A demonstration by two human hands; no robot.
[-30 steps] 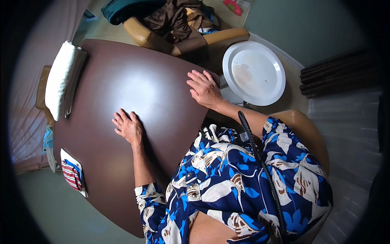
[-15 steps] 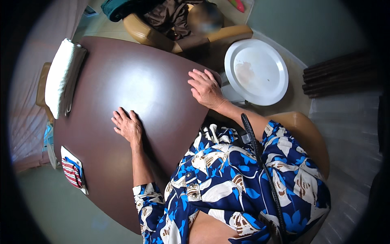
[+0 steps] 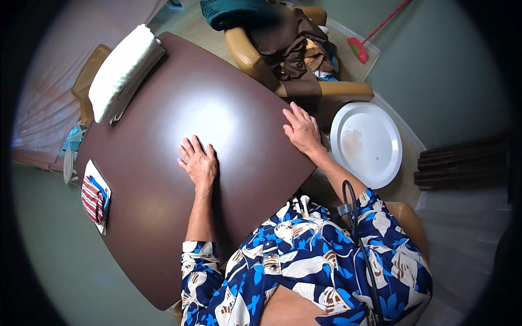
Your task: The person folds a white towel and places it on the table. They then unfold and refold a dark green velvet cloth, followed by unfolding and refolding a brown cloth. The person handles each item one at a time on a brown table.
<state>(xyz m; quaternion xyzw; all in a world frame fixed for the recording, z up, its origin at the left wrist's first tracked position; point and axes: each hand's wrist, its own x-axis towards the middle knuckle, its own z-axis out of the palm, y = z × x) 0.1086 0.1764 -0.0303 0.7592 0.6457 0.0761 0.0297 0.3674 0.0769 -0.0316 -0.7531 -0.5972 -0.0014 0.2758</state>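
My left hand lies flat on the dark brown tabletop, fingers spread, nothing in it. Near the table's right edge, my right hand rests palm down with its fingers apart, also holding nothing. Just beyond that edge, to the right of my right hand, is a large round white tray with a brownish stain. A folded white towel lies at the table's far left corner. Closer on the left edge sit small folded cloths, red-and-white striped with some blue, on a white piece.
Behind the table stands a tan armchair heaped with brown cloth and a dark green bundle. A red-handled broom leans at the wall. Dark brown folded material is at the right. Another tan chair stands behind the towel.
The view has turned, so the table, towel and tray appear shifted, and the broom shows more fully. Both hands stay flat on the table with fingers spread.
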